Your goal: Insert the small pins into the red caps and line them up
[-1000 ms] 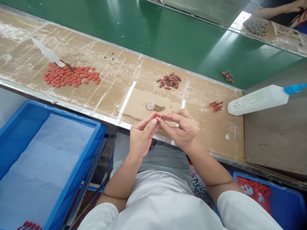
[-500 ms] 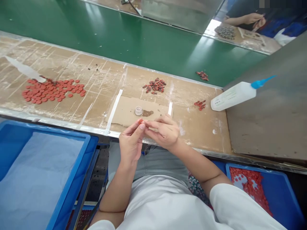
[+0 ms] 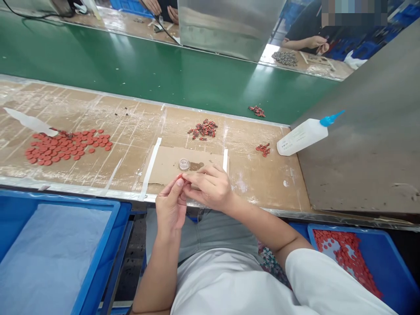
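My left hand [image 3: 171, 203] pinches a small red disc [image 3: 180, 176] between thumb and forefinger, over the front edge of the bench. My right hand [image 3: 208, 186] meets it there, its fingertips pressed together at the disc; whatever they grip is too small to make out. Just beyond the hands, a small clear cup [image 3: 184, 164] stands on a taped cardboard sheet [image 3: 164, 159] beside a brown wet stain [image 3: 197, 166]. Behind the sheet lies a heap of small red and black parts [image 3: 204, 129]. Many red discs [image 3: 65, 146] are spread out at the left.
A white bottle with a blue nozzle [image 3: 303, 136] leans at the right by a metal panel [image 3: 364, 131]. Small red parts [image 3: 263, 150] lie near it. Blue trays [image 3: 118, 214] flank the bench front. Beyond the green belt [image 3: 138, 65], other people's hands [image 3: 320, 45] work.
The view has shifted, showing more of the far side. My right hand's fingers have closed in over the red disc, covering more of it. My left hand keeps its pinch.
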Available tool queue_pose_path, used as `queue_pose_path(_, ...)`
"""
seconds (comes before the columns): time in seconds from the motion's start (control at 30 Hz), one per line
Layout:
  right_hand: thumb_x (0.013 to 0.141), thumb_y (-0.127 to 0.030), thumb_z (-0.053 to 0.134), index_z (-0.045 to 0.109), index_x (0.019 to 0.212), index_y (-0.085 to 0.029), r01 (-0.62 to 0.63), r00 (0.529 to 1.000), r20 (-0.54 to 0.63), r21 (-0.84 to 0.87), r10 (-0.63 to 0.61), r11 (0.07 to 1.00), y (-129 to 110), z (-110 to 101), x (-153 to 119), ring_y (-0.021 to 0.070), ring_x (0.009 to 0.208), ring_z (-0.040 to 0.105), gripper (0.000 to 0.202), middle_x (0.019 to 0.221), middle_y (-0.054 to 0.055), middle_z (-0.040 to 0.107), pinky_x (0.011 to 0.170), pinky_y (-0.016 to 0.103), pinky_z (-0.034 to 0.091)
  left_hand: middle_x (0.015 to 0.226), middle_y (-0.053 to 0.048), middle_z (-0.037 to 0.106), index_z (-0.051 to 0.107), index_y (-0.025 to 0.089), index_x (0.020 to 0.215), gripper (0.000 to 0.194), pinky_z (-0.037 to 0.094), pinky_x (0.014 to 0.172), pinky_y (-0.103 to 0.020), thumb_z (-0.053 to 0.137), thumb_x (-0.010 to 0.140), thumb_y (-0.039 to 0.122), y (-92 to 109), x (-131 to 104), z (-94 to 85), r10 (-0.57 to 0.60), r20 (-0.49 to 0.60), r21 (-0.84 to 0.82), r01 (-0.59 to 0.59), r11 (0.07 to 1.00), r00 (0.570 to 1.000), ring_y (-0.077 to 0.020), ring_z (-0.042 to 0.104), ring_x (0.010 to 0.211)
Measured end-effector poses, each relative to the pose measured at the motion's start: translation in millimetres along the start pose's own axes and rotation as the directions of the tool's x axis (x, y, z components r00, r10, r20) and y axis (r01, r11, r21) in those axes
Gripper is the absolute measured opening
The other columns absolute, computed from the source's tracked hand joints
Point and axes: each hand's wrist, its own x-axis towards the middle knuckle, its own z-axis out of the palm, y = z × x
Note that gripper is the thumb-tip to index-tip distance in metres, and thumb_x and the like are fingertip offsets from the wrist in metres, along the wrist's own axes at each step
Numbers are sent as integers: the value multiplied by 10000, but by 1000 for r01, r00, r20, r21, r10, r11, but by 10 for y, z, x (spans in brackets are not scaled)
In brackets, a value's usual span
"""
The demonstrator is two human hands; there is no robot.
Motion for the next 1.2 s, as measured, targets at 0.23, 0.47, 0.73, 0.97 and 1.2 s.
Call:
queue_pose_path(0.23,902,-479,518,638,1112,-211,-328,944,-9,-145,330,933,939,-381,568,256,981,636,361,1040,73,694,934,467,463,865,-49,756,734,121,877,229,574,764,-157,793,684,231,234,173,-223,1,-131,-54,-8,998,991,-116,715,801)
queue_pose_path(0.47,797,-678,532,155,1501,-62,-813,335,-58,-522,940,258,3054,-332,913,456,1393,237,1008,1526,292,193,1084,638,232,857,-23,752,720,124,839,89,563,795,-129,701,771,177,449,522,-480,47,-257,-88,-72,994,965,-89,708,828)
queue_pose_path(0.73,826,-750,390,223,1508,-170,-795,255,4,-569,967,212,3808,-32,641,413,1440,141,911,1554,249,169,1117,636,110,857,-20,747,711,128,831,79,570,803,-141,639,818,159,591,882,-604,35,-359,-85,-70,994,933,-88,707,810)
queue_pose_path(0.97,926,-494,456,518,1339,-166,-648,571,236,-459,787,608,3983,367,818,284,1428,270,531,1508,183,348,1171,508,144,864,-6,748,711,148,822,74,563,812,-123,701,779,208,664,1120,-627,81,-308,-74,-109,991,948,-85,706,830)
queue_pose_path(1.2,916,-277,470,656,1121,-191,-462,754,421,-203,503,863,3696,715,1026,218,1302,481,290,1305,111,600,1113,436,342,891,-11,750,721,144,849,86,569,799,-129,703,781,192,677,1135,-579,56,-306,-101,-91,991,950,-90,707,840)
